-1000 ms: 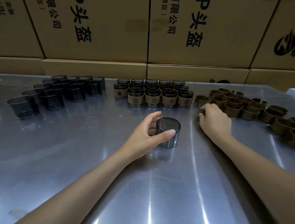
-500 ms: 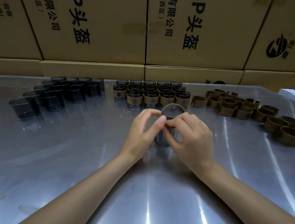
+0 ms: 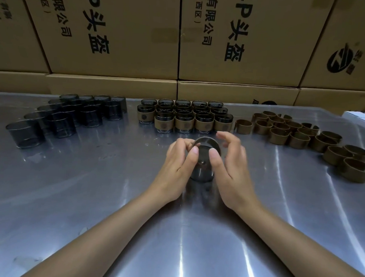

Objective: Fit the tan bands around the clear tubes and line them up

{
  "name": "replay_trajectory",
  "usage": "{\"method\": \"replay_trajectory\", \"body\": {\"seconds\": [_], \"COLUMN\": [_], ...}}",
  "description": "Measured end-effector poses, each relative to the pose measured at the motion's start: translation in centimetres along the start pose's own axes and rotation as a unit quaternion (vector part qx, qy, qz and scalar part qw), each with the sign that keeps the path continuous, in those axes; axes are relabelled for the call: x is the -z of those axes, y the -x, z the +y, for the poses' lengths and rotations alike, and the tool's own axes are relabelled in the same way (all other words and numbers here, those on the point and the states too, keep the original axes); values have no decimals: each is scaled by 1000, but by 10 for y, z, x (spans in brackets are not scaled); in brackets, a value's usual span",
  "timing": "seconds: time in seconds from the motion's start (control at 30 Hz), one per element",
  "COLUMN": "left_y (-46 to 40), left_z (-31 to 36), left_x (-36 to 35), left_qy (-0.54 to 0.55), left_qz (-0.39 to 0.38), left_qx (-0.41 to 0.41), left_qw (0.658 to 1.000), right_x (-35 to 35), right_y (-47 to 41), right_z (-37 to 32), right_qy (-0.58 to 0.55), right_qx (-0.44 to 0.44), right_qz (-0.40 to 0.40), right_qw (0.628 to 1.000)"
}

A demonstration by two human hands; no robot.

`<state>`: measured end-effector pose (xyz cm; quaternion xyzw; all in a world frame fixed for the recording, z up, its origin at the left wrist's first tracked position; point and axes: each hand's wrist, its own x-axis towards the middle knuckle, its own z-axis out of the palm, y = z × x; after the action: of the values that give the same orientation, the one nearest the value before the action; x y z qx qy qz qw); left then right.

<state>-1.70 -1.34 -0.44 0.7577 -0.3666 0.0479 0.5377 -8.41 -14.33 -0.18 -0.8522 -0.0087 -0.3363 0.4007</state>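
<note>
- Cardboard cartons (image 3: 110,36), printed with black characters, stack as a wall behind my work area.
- Steel desk (image 3: 91,197), glossy, strong glare streaks near me. I judge it slick; anything nudged on it may slide.
- Bare smoky tubes (image 3: 59,120) grouped far left, none banded.
- Loose tan bands (image 3: 299,135) scattered far right, one stray just beside the finished block.
- Finished banded tubes (image 3: 184,117) in neat rows at centre back, just beyond my fingers.
- My left hand (image 3: 176,165): thumb and forefinger pinch the near-left edge of the band in work, other fingers curled behind it.
- My right hand (image 3: 228,167): thumb pressed on the band's right edge, fingers arched loosely over the far side, not visibly gripping.
- Tube in work (image 3: 202,172) stands on the desk between my palms, lower wall visible.
- Band in work (image 3: 206,141) sits at the tube's mouth, tilted, far rim higher than near rim. Not yet seated, I judge.
- Risks as I read them: pressing down while the band is tilted could jam or crease it; uneven thumb pressure could tip the tube or skid it on the steel; a forward slip could knock the front finished row out of line.
</note>
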Motion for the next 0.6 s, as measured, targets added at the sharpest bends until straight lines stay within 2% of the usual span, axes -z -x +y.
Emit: {"method": "replay_trajectory", "body": {"seconds": [0.07,0.17,0.4,0.5,0.6], "left_y": [-1,-1,-9,-8,-6], "left_z": [-2,-3,-14,-13,-8], "left_x": [-1,0,0,2,5], "left_qy": [10,68,149,150,133], "left_qz": [-29,-61,-36,-54,-104], "left_qx": [18,45,112,111,84], "left_qw": [999,995,982,981,982], "right_x": [-2,-3,3,3,2], "right_y": [-2,-3,-8,-9,-10], "right_z": [4,7,11,14,16], "right_qy": [-47,-86,-97,-103,-132], "right_qx": [-64,-70,-99,-98,-125], "right_qz": [-67,-89,-159,-167,-150], "right_qw": [995,990,977,976,972]}}
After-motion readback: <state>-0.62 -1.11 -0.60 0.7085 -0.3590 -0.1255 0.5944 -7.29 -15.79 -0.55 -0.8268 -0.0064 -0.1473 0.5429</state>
